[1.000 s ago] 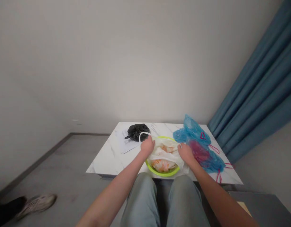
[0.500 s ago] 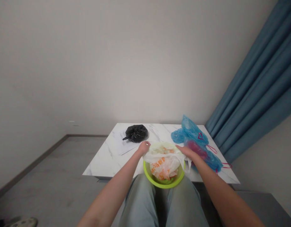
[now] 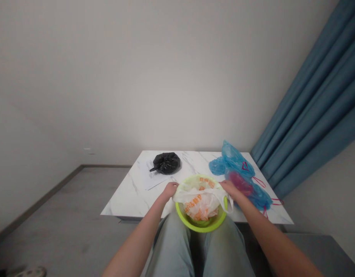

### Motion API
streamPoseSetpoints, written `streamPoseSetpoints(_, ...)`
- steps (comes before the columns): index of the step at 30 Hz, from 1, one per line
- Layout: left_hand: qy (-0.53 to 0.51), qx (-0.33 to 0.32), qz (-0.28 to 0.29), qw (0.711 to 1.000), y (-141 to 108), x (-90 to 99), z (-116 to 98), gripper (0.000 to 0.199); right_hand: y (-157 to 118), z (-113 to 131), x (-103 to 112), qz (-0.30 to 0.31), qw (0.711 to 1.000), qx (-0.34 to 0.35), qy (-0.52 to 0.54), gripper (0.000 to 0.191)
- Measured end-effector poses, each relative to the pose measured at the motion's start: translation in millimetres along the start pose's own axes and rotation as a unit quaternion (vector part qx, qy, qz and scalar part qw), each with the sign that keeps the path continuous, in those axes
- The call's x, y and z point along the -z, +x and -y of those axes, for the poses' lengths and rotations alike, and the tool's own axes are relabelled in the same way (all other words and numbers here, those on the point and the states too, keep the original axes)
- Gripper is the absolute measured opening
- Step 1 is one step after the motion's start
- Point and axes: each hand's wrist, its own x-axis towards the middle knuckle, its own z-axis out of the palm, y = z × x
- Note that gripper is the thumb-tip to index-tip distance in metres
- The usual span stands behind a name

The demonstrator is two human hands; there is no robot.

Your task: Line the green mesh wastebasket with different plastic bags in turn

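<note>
A white plastic bag (image 3: pixel 199 202) with orange print lies inside and partly over the rim of a lime-green bin (image 3: pixel 201 228), which stands between my knees at the table's front edge. My left hand (image 3: pixel 169 189) is closed on the bag's edge at the bin's left rim. On the opposite side, my right hand (image 3: pixel 227 187) grips the bag near the right rim, its fingertips partly hidden. One loop of the bag hangs outside the bin below that hand. The bag's middle is crumpled and sags into the bin.
On the white marbled table (image 3: pixel 125 196), a knotted black plastic bag (image 3: pixel 166 163) lies on a printed paper sheet (image 3: pixel 151 179). Blue plastic bags (image 3: pixel 238 157) with red drawstrings lie at the right, one with something pinkish. A blue curtain (image 3: pixel 307 100) hangs beyond the table's right side.
Both hands have moved apart and slightly down, drawing the bag's edge out to the sides of the rim. More of the bin's back rim shows now.
</note>
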Motion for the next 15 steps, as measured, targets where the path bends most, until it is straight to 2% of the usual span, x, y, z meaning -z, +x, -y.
streamPoseSetpoints(2,0.020,-0.046,-0.040,0.998,-8.9,8.3,-3.5,0.010,-10.2,2.6,5.9,-0.065,0.995,0.064,-0.027,0.017)
streamPoseSetpoints(4,0.032,-0.094,-0.067,0.993,-21.9,17.1,-7.9,0.021,-28.1,6.7,11.7,-0.101,0.971,0.199,-0.089,0.020)
streamPoseSetpoints(6,0.041,-0.165,-0.049,0.984,-38.5,25.3,-10.9,0.033,-52.4,10.1,15.6,-0.083,0.920,0.339,-0.179,0.018)
streamPoseSetpoints(7,0.046,-0.204,-0.023,0.978,-47.8,28.9,-11.1,0.038,-65.5,10.8,16.4,-0.064,0.899,0.372,-0.222,0.019)
streamPoseSetpoints(9,0.062,-0.269,0.037,0.960,-66.7,34.4,-8.5,0.049,-90.0,8.8,15.7,-0.042,0.875,0.385,-0.290,0.028)
streamPoseSetpoints(11,0.085,-0.288,0.078,0.951,-84.6,37.4,-2.2,0.059,-108.5,1.8,12.7,-0.043,0.866,0.374,-0.329,0.042)
streamPoseSetpoints(12,0.096,-0.285,0.087,0.950,-92.5,37.9,1.6,0.062,-115.0,-3.2,10.8,-0.044,0.865,0.368,-0.338,0.043)
streamPoseSetpoints(15,0.120,-0.272,0.093,0.950,-110.9,36.5,11.6,0.066,-126.3,-19.5,5.4,-0.040,0.868,0.361,-0.339,0.026)
